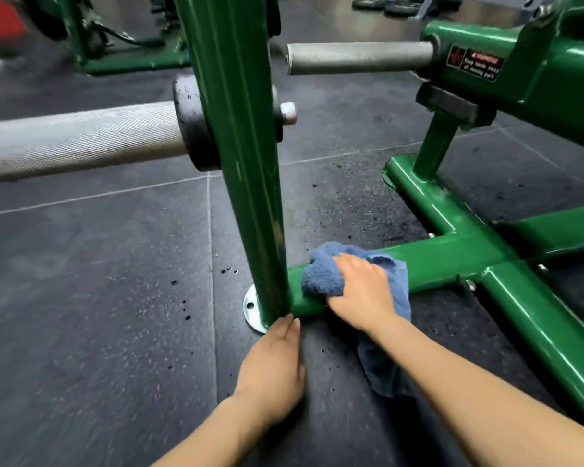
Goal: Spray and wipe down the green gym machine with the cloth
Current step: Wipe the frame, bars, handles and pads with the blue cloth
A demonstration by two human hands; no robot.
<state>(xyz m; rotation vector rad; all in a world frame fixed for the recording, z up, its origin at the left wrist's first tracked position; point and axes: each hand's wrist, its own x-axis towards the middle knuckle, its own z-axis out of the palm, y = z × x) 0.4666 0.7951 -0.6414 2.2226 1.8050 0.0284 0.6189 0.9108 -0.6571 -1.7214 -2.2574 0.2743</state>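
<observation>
The green gym machine [452, 257] fills the right and centre, with a tall upright post [246, 163] and low floor bars. My right hand [361, 288] presses a crumpled blue cloth [324, 274] onto the low horizontal bar just right of the post's foot; part of the cloth hangs down to the floor below my wrist. My left hand [273, 362] lies flat on the black floor, fingers straight, tips touching the base of the post. No spray bottle is in view.
A knurled steel weight peg [78, 136] juts left from the post at mid height, and another [358, 57] sticks out of the upper right frame. A round metal foot plate [250, 308] sits under the post. Dark wet drops speckle the rubber floor [98, 298]. More green equipment stands behind.
</observation>
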